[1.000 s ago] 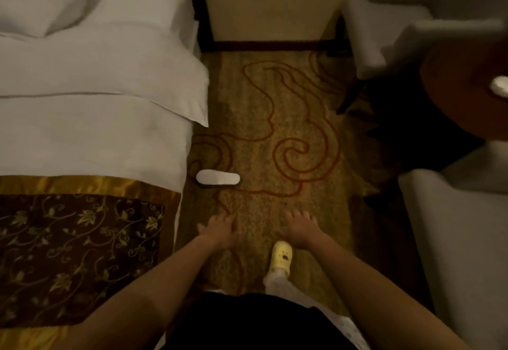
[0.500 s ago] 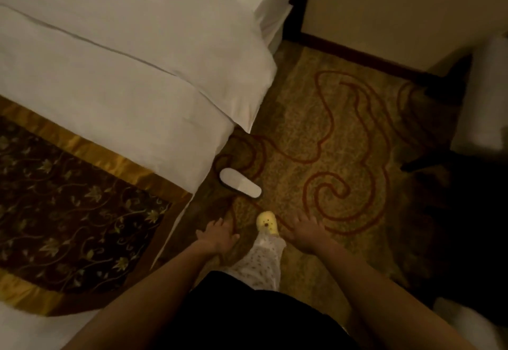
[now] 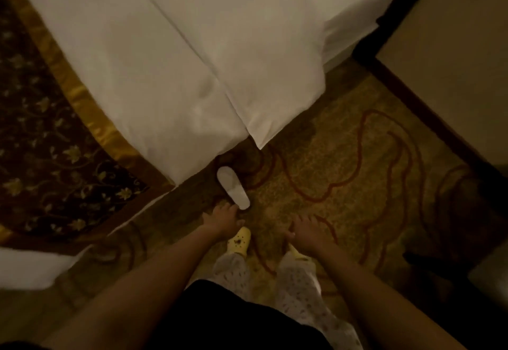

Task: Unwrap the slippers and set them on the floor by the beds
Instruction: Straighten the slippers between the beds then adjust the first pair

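Both my left hand (image 3: 221, 220) and right hand (image 3: 309, 230) are hanging loose, empty. I'm aiming to pinch the slipper (image 3: 233, 187) lightly at its near end, squaring it beside the bed (image 3: 192, 61)

I can make out one white slipper (image 3: 233, 187), unwrapped, lying flat on the patterned carpet (image 3: 330, 173). It lies slantwise, its broader end just beside the hanging white sheet at the edge of the bed (image 3: 170, 80), its narrower end pointing away from it.
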A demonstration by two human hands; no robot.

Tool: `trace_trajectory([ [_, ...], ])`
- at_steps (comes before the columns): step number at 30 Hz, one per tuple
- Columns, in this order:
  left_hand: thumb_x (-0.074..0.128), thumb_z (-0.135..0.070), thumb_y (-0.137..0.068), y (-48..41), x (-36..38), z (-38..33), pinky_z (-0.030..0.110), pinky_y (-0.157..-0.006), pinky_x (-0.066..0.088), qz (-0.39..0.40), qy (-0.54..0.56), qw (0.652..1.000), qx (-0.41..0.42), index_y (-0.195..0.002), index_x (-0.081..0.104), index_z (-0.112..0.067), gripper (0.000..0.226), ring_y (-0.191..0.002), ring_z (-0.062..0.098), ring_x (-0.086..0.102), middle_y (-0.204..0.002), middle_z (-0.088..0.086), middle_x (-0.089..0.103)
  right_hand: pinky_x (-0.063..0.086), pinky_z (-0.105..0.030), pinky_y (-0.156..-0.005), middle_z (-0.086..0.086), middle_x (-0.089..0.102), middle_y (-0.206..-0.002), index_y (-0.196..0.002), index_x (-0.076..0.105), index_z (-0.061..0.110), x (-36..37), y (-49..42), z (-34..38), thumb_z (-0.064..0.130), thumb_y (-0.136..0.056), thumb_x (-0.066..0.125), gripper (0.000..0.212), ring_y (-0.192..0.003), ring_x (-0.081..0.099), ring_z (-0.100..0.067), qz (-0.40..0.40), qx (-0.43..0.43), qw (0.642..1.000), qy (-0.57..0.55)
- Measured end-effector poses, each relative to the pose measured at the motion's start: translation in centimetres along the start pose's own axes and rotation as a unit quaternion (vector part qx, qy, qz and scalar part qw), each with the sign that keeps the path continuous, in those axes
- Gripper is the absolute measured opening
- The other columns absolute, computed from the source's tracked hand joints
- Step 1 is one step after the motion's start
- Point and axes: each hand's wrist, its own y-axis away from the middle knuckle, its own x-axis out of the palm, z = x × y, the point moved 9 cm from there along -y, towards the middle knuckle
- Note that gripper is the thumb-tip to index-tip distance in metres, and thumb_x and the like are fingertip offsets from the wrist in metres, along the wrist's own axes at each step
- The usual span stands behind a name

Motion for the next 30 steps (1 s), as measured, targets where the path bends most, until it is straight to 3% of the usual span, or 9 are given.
trace_trajectory([
  [5, 0.036, -0.045, -0.096, -1.2, 1.1, -0.6, 0.052, -0.113, 0.025, -0.036, 0.137, 0.986, -0.085, -0.148, 0.020, -0.019, 0.061, -0.140, 0.033, 0.026, -0.155, 0.012, 0.022, 0.021, -0.045, -0.112, -0.012, 0.021, -0.154, -0.145, 0.018, 0.016, -2.8, -4.1, -0.3, 0.051, -0.093, 0.036, 0.066, -0.139, 0.021, -0.035, 0.018, -0.090, 0.992, 0.091],
  [9, 0.047, -0.033, -0.093, -1.8, 2.4, -1.5, 0.044, -0.112, 0.030, -0.103, 0.219, 0.963, -0.118, -0.143, 0.031, -0.013, 0.057, -0.135, 0.033, 0.035, -0.149, 0.015, 0.035, 0.023, -0.045, -0.111, -0.014, 0.026, -0.151, -0.143, 0.023, 0.013, -3.5, -6.7, -1.3, 0.049, -0.094, 0.036, 0.063, -0.137, 0.024, -0.035, 0.033, -0.138, 0.983, 0.118],
  [14, 0.038, -0.038, -0.097, -5.9, 5.9, -1.2, 0.039, -0.115, 0.024, -0.097, 0.243, 0.958, -0.121, -0.148, 0.018, -0.010, 0.062, -0.139, 0.031, 0.028, -0.153, 0.015, 0.026, 0.026, -0.044, -0.110, -0.016, 0.030, -0.148, -0.143, 0.023, 0.010, -1.2, -11.7, -1.9, 0.044, -0.095, 0.035, 0.060, -0.134, 0.028, -0.035, 0.046, -0.142, 0.984, 0.098],
  [20, 0.046, -0.030, -0.094, -16.8, 10.9, 3.3, 0.041, -0.112, 0.029, -0.140, 0.301, 0.931, -0.153, -0.141, 0.035, -0.009, 0.053, -0.134, 0.031, 0.037, -0.147, 0.017, 0.038, 0.024, -0.047, -0.112, -0.015, 0.025, -0.152, -0.145, 0.020, 0.012, 6.1, -23.5, -0.3, 0.045, -0.095, 0.036, 0.062, -0.138, 0.022, -0.035, 0.056, -0.155, 0.983, 0.083],
  [23, 0.043, -0.034, -0.095, -24.2, 14.5, 5.4, 0.038, -0.114, 0.027, -0.133, 0.344, 0.917, -0.149, -0.145, 0.030, -0.012, 0.056, -0.135, 0.030, 0.035, -0.150, 0.013, 0.035, 0.025, -0.047, -0.111, -0.014, 0.025, -0.151, -0.144, 0.021, 0.014, 10.1, -31.1, 0.6, 0.046, -0.094, 0.036, 0.061, -0.138, 0.021, -0.034, 0.044, -0.156, 0.985, 0.065],
  [30, 0.042, -0.030, -0.097, -41.0, 21.6, 10.9, 0.034, -0.110, 0.031, -0.148, 0.497, 0.836, -0.176, -0.146, 0.027, -0.011, 0.054, -0.134, 0.029, 0.038, -0.150, 0.013, 0.035, 0.031, -0.044, -0.108, -0.015, 0.027, -0.151, -0.144, 0.024, 0.011, 19.3, -48.0, 2.0, 0.047, -0.093, 0.040, 0.064, -0.136, 0.031, -0.035, 0.035, -0.119, 0.992, -0.025],
])
